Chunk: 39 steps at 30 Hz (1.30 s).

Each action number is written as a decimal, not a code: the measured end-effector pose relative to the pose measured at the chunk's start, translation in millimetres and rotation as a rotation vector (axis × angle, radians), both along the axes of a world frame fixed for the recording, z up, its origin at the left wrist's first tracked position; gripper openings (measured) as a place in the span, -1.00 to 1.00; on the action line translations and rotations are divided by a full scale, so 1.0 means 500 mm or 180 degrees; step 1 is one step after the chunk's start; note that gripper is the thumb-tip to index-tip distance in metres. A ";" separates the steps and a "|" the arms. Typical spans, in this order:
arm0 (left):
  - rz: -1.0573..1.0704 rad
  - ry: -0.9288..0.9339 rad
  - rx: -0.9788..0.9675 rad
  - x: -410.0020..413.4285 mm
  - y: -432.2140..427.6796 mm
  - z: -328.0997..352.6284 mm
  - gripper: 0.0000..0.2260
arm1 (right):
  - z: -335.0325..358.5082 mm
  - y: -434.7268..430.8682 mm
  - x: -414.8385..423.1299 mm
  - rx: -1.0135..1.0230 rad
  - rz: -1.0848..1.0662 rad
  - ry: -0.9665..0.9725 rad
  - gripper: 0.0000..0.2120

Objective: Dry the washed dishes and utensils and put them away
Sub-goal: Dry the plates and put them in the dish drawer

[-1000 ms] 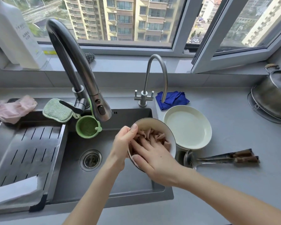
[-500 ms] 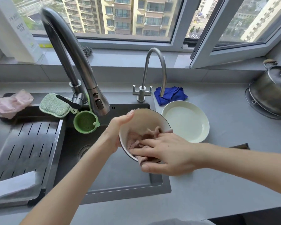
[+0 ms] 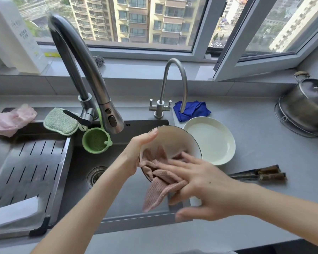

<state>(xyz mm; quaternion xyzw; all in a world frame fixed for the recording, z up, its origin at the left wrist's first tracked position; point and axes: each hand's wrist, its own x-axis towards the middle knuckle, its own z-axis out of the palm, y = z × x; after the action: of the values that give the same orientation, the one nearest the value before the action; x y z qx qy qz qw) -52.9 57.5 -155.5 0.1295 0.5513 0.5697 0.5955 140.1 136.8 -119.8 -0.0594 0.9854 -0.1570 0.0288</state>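
My left hand (image 3: 136, 154) grips the left rim of a white bowl with a dark rim (image 3: 174, 140), tilted over the sink's right side. My right hand (image 3: 200, 184) presses a pink waffle cloth (image 3: 158, 186) against the bowl's lower inside; part of the cloth hangs out over the rim. A pale shallow plate (image 3: 211, 142) sits on the counter just right of the bowl. Wooden-handled utensils (image 3: 259, 176) lie on the counter behind my right wrist, their heads hidden.
Dark sink (image 3: 106, 198) with a drain rack (image 3: 24, 167) at left. A big faucet (image 3: 92, 85) arches over it, and a small tap (image 3: 173, 88) stands behind. Green strainer (image 3: 96, 142), green sponge (image 3: 60, 121), pink gloves (image 3: 9, 119), blue cloth (image 3: 191, 110), steel pot (image 3: 305, 105) at right.
My right hand has slid the cloth from the bowl's middle down to its lower rim, so cloth now hangs outside. The utensils on the counter show again.
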 end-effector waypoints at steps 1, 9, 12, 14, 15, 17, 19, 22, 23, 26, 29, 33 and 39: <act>-0.0002 0.0054 0.0040 0.001 0.003 0.002 -0.53 | 0.016 0.003 0.001 -0.0476 -0.0400 0.0213 -0.64; 0.0455 -0.0090 0.0158 0.035 0.026 0.018 -0.04 | -0.004 -0.067 -0.083 -0.0280 -0.1930 0.0041 -0.19; 0.0369 -0.0225 0.0044 0.039 0.019 0.011 -0.07 | -0.021 -0.079 -0.075 0.0072 -0.1890 -0.0157 -0.27; 0.0202 -0.0063 0.0075 0.035 0.010 0.007 -0.19 | -0.011 -0.074 -0.052 0.0406 -0.1524 -0.0079 -0.38; 0.0079 0.0042 0.0079 0.033 0.006 0.010 -0.25 | -0.010 -0.068 -0.037 0.0578 -0.1200 -0.0107 -0.42; -0.0204 0.0244 0.0059 0.029 0.004 0.021 -0.24 | -0.018 -0.040 -0.006 0.0730 -0.0469 -0.0290 -0.47; -0.0545 0.0470 0.0014 0.023 0.012 0.031 -0.21 | -0.022 -0.002 0.016 0.0968 0.0106 -0.0345 -0.51; -0.1165 0.0756 -0.0073 0.011 0.041 0.051 -0.31 | -0.024 0.042 0.018 0.1219 0.0466 0.0180 -0.65; -0.1265 0.0728 -0.0093 0.008 0.053 0.059 -0.41 | -0.028 0.052 0.014 0.1243 0.0513 0.0357 -0.69; -0.1286 0.0706 -0.0201 -0.002 0.079 0.080 -0.66 | -0.045 0.071 -0.001 0.1452 0.0530 0.0589 -0.71; -0.0941 0.0547 -0.0025 0.012 0.080 0.056 -0.58 | -0.069 0.085 -0.002 0.1534 0.0309 0.0886 -0.72; 0.0288 0.0365 0.0759 0.098 0.046 -0.010 -0.51 | -0.102 0.056 -0.011 0.0901 -0.0541 0.1183 -0.69; 0.0110 0.0512 0.0490 0.074 0.039 -0.005 -0.50 | -0.107 0.028 0.003 0.0761 -0.0385 0.0836 -0.55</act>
<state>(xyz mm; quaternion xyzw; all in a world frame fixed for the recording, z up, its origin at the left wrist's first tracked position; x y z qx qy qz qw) -16.0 77.2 -158.0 0.2108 0.5540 0.6083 0.5278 141.5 150.9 -173.5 -0.0162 0.9941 -0.0311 -0.1028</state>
